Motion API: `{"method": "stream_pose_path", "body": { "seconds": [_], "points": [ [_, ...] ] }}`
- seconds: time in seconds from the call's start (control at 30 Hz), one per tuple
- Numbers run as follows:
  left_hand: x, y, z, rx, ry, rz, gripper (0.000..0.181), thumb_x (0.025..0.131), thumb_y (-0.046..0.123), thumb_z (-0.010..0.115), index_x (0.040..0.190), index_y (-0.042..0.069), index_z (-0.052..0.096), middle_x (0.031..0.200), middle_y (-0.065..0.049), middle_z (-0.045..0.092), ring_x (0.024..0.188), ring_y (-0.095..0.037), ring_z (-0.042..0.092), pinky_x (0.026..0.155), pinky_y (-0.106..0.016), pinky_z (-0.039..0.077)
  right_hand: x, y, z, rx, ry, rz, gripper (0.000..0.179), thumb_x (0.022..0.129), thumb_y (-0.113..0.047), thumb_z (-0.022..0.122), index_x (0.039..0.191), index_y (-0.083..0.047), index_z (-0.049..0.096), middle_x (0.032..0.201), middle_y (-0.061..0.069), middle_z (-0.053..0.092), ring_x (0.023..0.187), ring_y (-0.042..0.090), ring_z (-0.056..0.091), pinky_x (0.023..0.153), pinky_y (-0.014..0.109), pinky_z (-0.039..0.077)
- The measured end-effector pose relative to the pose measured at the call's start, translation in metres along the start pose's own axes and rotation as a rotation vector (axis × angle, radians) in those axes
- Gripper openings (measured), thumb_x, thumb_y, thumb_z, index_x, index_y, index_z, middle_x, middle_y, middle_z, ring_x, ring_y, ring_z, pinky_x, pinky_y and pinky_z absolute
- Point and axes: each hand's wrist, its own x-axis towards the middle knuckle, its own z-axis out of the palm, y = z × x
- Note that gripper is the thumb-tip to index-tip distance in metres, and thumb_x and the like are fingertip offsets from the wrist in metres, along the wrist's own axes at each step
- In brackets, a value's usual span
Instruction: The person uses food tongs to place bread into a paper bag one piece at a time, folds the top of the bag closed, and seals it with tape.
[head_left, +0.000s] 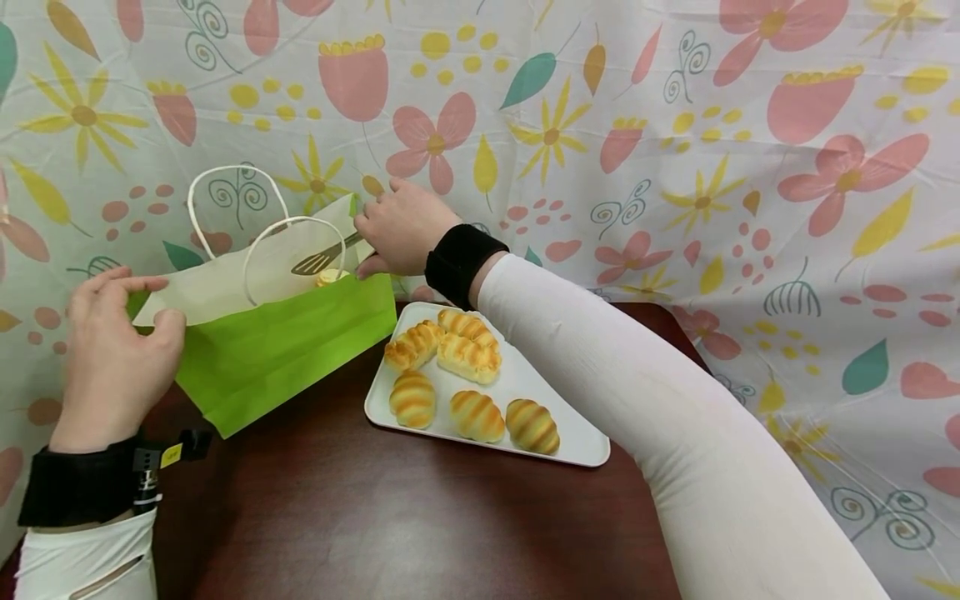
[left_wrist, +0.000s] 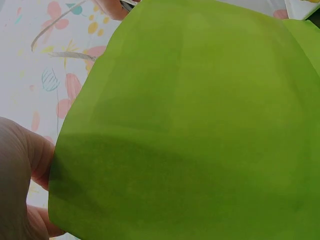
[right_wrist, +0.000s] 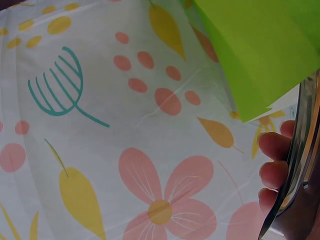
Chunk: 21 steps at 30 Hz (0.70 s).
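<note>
A green paper bag (head_left: 292, 350) with white rope handles stands tilted on the table, its white inside showing. My left hand (head_left: 120, 350) pinches the bag's left rim between thumb and fingers; in the left wrist view the green side (left_wrist: 190, 120) fills most of the picture. My right hand (head_left: 408, 225), at the bag's right rim, grips metal tongs (right_wrist: 295, 175). The tongs' slotted end (head_left: 313, 264) reaches inside the bag opening, right at a small yellowish bread piece (head_left: 328, 277), which is partly hidden by the rim.
A white tray (head_left: 577, 446) lies right of the bag, under my right forearm. It bears several golden bread rolls (head_left: 477, 417). The dark wooden table (head_left: 420, 517) runs toward me, and a flower-patterned cloth (head_left: 600, 167) hangs close behind the bag.
</note>
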Motion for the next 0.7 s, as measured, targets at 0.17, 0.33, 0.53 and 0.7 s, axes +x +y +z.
{"method": "stream_pose_path", "body": {
  "seconds": [0.17, 0.33, 0.53, 0.7],
  "points": [
    [-0.003, -0.002, 0.001, 0.02, 0.061, -0.007, 0.059, 0.102, 0.015, 0.038, 0.151, -0.014, 0.056, 0.174, -0.029, 0.027, 0.16, -0.051, 0.026, 0.127, -0.07, 0.026, -0.001, -0.002, 0.002, -0.022, 0.011, 0.001, 0.076, 0.106, -0.078, 0.043, 0.129, -0.01, 0.069, 0.109, 0.004, 0.07, 0.106, 0.026, 0.07, 0.102, 0.042, 0.046],
    [-0.004, -0.005, 0.002, 0.047, 0.083, 0.011, 0.057, 0.103, 0.014, 0.038, 0.148, -0.015, 0.058, 0.165, -0.035, 0.035, 0.151, -0.054, 0.033, 0.12, -0.071, 0.031, -0.009, -0.001, 0.008, 0.033, 0.049, 0.024, 0.071, 0.106, -0.077, 0.045, 0.118, -0.011, 0.069, 0.101, 0.002, 0.067, 0.098, 0.025, 0.068, 0.093, 0.04, 0.043],
    [-0.003, -0.006, 0.0, 0.067, 0.036, 0.005, 0.061, 0.101, 0.014, 0.038, 0.153, -0.015, 0.051, 0.164, -0.039, 0.034, 0.151, -0.056, 0.029, 0.12, -0.072, 0.027, -0.034, 0.011, 0.018, 0.176, 0.103, 0.109, 0.069, 0.107, -0.073, 0.052, 0.127, -0.01, 0.071, 0.11, 0.005, 0.07, 0.105, 0.027, 0.07, 0.098, 0.043, 0.044],
    [-0.002, -0.004, -0.002, 0.074, 0.009, 0.004, 0.064, 0.1, 0.015, 0.039, 0.157, -0.015, 0.046, 0.167, -0.04, 0.029, 0.152, -0.058, 0.027, 0.119, -0.074, 0.027, -0.08, 0.02, 0.035, 0.234, 0.236, 0.202, 0.065, 0.108, -0.068, 0.059, 0.128, -0.008, 0.072, 0.109, 0.007, 0.073, 0.107, 0.028, 0.072, 0.101, 0.046, 0.048]
  ]
}}
